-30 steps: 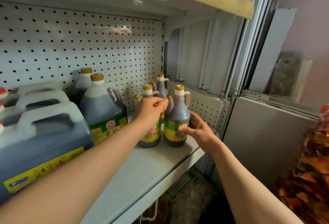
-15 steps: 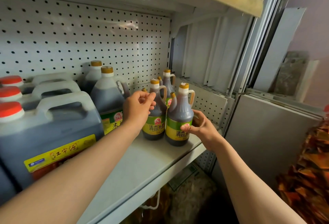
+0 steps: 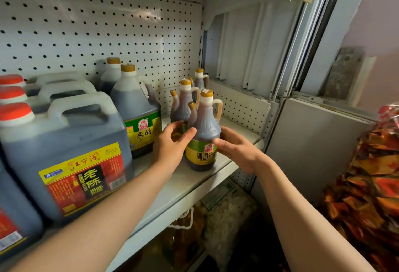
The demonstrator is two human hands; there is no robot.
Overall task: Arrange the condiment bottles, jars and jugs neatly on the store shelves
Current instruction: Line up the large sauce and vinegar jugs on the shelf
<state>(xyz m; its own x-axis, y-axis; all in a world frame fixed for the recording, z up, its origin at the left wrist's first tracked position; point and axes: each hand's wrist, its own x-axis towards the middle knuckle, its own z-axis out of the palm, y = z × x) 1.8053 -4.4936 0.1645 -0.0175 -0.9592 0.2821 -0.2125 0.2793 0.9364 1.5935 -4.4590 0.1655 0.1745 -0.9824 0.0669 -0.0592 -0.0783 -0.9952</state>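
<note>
A small dark vinegar bottle (image 3: 204,135) with a gold cap and a green-yellow label stands near the front edge of the white shelf (image 3: 190,183). My left hand (image 3: 172,144) grips its left side, thumb on the bottle's shoulder. My right hand (image 3: 235,148) holds its right side, thumb across the label. Behind it stand two more small bottles, one close (image 3: 185,103) and one at the back (image 3: 200,80). Left of them are two round jugs, the front one (image 3: 133,103) with a green label.
Large square jugs with red caps (image 3: 64,146) fill the shelf's left half. A pegboard back wall (image 3: 108,30) and the metal upright (image 3: 302,40) bound the shelf. Red-orange packets (image 3: 371,174) hang at the right. Bagged goods (image 3: 226,213) lie below the shelf.
My left hand has left the neck of the second small bottle and now grips the front bottle together with my right hand. The view has shifted nearer and leftward.
</note>
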